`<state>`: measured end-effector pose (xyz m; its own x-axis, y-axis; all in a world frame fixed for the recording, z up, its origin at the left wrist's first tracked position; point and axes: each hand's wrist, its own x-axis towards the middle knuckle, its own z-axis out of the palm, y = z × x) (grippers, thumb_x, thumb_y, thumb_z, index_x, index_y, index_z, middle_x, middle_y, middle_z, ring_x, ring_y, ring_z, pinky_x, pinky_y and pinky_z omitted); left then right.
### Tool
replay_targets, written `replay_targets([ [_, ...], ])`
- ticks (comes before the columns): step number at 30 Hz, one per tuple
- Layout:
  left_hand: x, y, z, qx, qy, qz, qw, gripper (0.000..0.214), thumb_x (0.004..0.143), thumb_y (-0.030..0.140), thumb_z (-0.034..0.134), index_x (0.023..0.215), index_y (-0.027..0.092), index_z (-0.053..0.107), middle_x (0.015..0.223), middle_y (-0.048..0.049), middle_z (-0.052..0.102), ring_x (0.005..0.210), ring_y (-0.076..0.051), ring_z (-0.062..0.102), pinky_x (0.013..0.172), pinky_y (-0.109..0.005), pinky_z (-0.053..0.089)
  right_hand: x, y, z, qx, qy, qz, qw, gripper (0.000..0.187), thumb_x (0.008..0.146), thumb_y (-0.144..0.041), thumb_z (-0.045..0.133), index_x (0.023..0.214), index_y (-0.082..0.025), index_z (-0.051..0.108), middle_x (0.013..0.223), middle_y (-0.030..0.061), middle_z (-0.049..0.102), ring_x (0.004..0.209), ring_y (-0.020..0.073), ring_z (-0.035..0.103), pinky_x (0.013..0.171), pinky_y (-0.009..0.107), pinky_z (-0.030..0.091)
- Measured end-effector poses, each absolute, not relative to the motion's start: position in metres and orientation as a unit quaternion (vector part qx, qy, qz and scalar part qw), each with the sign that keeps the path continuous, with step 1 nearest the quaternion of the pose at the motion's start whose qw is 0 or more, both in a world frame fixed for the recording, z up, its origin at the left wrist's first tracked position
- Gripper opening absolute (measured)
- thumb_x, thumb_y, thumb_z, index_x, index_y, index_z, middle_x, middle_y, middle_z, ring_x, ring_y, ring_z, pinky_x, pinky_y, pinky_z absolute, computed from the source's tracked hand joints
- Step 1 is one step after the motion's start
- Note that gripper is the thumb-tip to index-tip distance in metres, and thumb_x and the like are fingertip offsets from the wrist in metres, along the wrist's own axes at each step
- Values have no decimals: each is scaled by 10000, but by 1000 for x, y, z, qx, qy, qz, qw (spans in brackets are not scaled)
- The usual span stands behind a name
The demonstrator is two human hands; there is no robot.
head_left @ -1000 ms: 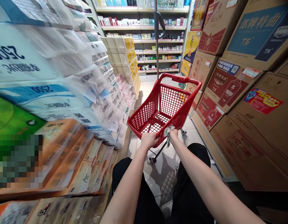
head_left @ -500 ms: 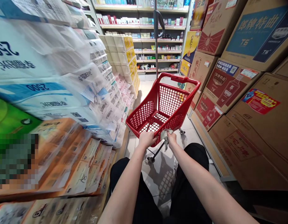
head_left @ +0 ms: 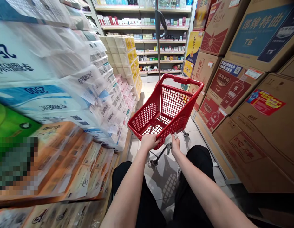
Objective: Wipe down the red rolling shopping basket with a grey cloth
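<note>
A red plastic shopping cart point(head_left: 177, 122) with lattice walls stands in front of me; its basket holds nothing I can see. My left hand point(head_left: 149, 142) is closed over the near rim of the basket, thumb on the right side. Close beside it, my right hand point(head_left: 175, 144) grips a pale grey-white cloth point(head_left: 169, 140) against the outer side of the near wall, low down. Part of the cloth hangs below the fingers. A dark metal leg with a caster point(head_left: 153, 162) shows under the basket.
Wrapped tissue packs point(head_left: 106, 95) are stacked high on the left, with orange packs point(head_left: 63, 158) nearer me. Cardboard cartons point(head_left: 261, 136) line the right side. A grey pole point(head_left: 158, 53) with a handle rises behind the cart. Stocked shelves point(head_left: 147, 27) stand at the back.
My right hand has slid slightly down along the cart's near wall with the cloth. The left hand stays on the rim, and the cart has hardly moved.
</note>
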<state>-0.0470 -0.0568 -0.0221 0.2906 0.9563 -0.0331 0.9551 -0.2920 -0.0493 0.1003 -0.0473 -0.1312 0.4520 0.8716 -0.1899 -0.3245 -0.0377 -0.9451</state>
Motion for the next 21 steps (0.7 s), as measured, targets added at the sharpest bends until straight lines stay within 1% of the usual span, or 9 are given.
replay_targets([
  [2, -47, -56, -24, -805, -593, 25, 13, 411, 858, 522, 361, 951, 243, 649, 840, -63, 698, 803, -238, 644, 696, -312, 406, 92, -46, -125, -519, -252, 495, 650, 302, 687, -389, 581, 881, -158, 590, 767, 12, 662, 704, 144, 614, 636, 229, 477],
  [4, -48, -56, -25, -805, -593, 25, 13, 413, 856, 521, 363, 937, 236, 651, 842, -67, 698, 806, -241, 644, 692, -311, 405, 86, -39, -119, -518, -279, 496, 639, 269, 677, -325, 587, 894, -165, 586, 752, 4, 656, 722, 148, 616, 653, 229, 478],
  [7, -49, -55, -26, -804, -593, 23, 12, 426, 858, 527, 356, 936, 232, 653, 844, -73, 696, 815, -242, 642, 704, -313, 403, 83, -28, -114, -580, -319, 437, 609, 241, 671, -244, 565, 900, -170, 583, 766, 10, 655, 774, 162, 618, 706, 244, 474],
  [11, -49, -55, -24, -808, -589, 26, 13, 397, 857, 510, 368, 976, 250, 644, 845, -67, 695, 806, -228, 641, 713, -304, 397, 87, -25, -123, -629, -395, 352, 570, 340, 690, -208, 535, 1025, -159, 567, 928, 61, 667, 897, 183, 613, 839, 276, 441],
  [13, -49, -55, -23, -808, -588, 28, 7, 396, 855, 516, 367, 971, 257, 644, 836, -63, 694, 795, -226, 641, 699, -300, 393, 94, -30, -136, -648, -389, 332, 564, 372, 701, -210, 529, 1068, -153, 552, 995, 82, 659, 932, 186, 609, 859, 280, 433],
  [15, -50, -56, -22, -807, -590, 27, -1, 409, 853, 533, 361, 983, 267, 643, 826, -63, 692, 789, -226, 640, 687, -298, 391, 104, -38, -152, -681, -342, 328, 559, 342, 700, -225, 535, 1030, -144, 564, 991, 92, 659, 925, 192, 613, 840, 284, 443],
  [18, -51, -57, -21, -803, -596, 28, -11, 430, 852, 555, 349, 1008, 281, 641, 823, -64, 689, 791, -227, 636, 681, -295, 390, 124, -47, -174, -706, -282, 340, 554, 265, 714, -312, 542, 907, -137, 590, 884, 82, 669, 855, 200, 629, 768, 290, 472],
  [21, -50, -58, -21, -801, -598, 26, -11, 425, 855, 551, 347, 992, 278, 643, 819, -60, 684, 794, -224, 633, 683, -290, 390, 134, -40, -178, -675, -237, 371, 592, 278, 717, -363, 539, 878, -146, 602, 837, 51, 669, 812, 178, 635, 699, 263, 489],
])
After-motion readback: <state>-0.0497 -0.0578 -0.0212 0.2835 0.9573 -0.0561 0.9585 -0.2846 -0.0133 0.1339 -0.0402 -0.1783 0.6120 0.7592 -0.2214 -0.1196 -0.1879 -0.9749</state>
